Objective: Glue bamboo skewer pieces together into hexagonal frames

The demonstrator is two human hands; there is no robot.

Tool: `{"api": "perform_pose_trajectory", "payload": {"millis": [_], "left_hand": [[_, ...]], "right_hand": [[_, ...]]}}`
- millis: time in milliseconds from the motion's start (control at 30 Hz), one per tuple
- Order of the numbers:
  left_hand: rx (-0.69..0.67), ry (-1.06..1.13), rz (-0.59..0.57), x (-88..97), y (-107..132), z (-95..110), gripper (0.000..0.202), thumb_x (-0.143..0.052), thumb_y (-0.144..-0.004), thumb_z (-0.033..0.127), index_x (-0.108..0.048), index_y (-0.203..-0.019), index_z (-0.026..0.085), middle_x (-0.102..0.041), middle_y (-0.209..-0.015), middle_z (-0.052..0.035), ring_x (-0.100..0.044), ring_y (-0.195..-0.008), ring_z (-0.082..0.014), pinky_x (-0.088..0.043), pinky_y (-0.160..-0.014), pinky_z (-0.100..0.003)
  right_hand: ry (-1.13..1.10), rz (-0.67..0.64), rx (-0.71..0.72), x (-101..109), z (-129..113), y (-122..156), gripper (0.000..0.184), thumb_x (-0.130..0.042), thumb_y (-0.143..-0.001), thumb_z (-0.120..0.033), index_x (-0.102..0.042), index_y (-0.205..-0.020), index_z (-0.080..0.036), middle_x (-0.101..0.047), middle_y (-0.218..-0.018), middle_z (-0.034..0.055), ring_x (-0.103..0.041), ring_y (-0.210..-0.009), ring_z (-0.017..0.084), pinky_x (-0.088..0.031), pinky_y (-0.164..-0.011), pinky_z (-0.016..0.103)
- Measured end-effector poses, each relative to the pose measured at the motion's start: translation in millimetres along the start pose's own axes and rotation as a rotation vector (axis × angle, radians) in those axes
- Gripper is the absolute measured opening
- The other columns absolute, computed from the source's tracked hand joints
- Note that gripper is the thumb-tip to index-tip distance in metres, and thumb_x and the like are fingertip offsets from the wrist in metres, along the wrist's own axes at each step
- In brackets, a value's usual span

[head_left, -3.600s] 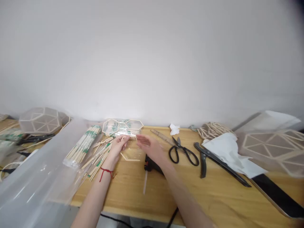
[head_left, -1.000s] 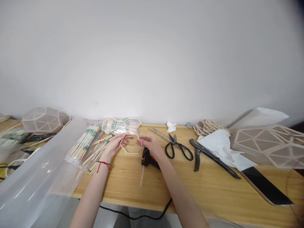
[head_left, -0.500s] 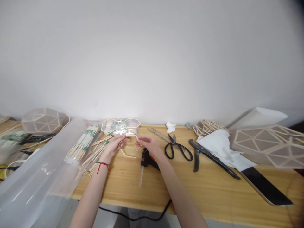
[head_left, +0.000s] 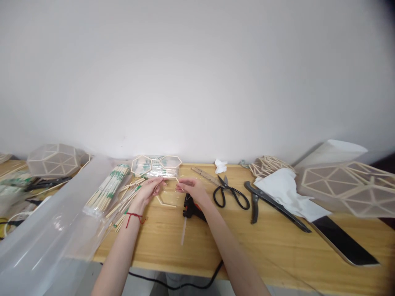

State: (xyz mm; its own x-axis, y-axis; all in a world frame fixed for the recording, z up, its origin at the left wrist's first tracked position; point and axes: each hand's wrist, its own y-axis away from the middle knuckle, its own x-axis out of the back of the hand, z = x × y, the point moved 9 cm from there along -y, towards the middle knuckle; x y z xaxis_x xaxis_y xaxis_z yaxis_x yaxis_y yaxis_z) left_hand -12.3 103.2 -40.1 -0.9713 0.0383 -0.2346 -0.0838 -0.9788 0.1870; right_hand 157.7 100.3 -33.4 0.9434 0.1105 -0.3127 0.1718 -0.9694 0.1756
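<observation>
Head view: looked forward and down from the near side of the table.
Nearness: sat close above the table.
Wall: filled the upper half, behind the table.

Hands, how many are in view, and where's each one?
2: the left hand holds the stick frame at left; the right hand holds its right corner, near the black glue gun. No others show.

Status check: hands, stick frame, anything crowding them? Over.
Left hand, right hand: both pinching wooden-stick frame. Glue gun close by right hand, partly hidden.
</observation>
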Motion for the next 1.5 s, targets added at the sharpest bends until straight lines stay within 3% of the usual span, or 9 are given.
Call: {"api": "perform_pose_trajectory", "payload": {"millis": [467,1267,1400,1500], "left_hand": [[-0.006,0.026,-0.002,-3.0,1.6,2.8,0.025,-0.073,-0.067,0.034,-0.069,-0.071,0.009,-0.062,-0.062,-0.0039,-0.033,-0.040,-0.0023,-0.014,-0.036,-0.019],[-0.018,0.006,-0.012,-1.3,-0.6,0.9,0.031,-0.074,-0.065,0.037,-0.072,-0.082,0.011,-0.064,-0.066,-0.0032,-0.035,-0.040,-0.0024,-0.018,-0.036,-0.018],[-0.006,0.048,-0.002,-0.4,-1.3,-1.1,0.027,-0.074,-0.067,0.033,-0.072,-0.082,0.010,-0.065,-0.064,-0.0030,-0.037,-0.039,-0.0026,-0.022,-0.035,-0.017],[0.073,0.103,0.005,-0.5,-1.1,-7.8,0.020,-0.071,-0.071,0.026,-0.071,-0.083,0.009,-0.067,-0.066,-0.0050,-0.049,-0.045,-0.0053,-0.035,-0.040,-0.016]], "right_hand": [[0.004,0.011,0.005,2.7,2.5,-3.5,0.042,-0.086,-0.038,-0.042,-0.069,-0.067,-0.018,-0.071,-0.064,0.0048,-0.069,-0.062,0.022,-0.057,-0.073,0.039],[0.004,0.010,0.009,2.1,-0.7,-0.2,0.042,-0.086,-0.039,-0.042,-0.069,-0.068,-0.017,-0.071,-0.065,0.0048,-0.068,-0.062,0.020,-0.056,-0.074,0.038],[0.000,0.010,0.003,1.1,-0.9,0.1,0.041,-0.085,-0.039,-0.040,-0.069,-0.068,-0.017,-0.071,-0.064,0.0041,-0.068,-0.061,0.019,-0.055,-0.072,0.035],[0.009,0.020,0.001,0.6,-2.3,1.2,0.040,-0.085,-0.041,-0.039,-0.069,-0.069,-0.016,-0.071,-0.064,0.0040,-0.067,-0.061,0.018,-0.055,-0.070,0.033]]}}
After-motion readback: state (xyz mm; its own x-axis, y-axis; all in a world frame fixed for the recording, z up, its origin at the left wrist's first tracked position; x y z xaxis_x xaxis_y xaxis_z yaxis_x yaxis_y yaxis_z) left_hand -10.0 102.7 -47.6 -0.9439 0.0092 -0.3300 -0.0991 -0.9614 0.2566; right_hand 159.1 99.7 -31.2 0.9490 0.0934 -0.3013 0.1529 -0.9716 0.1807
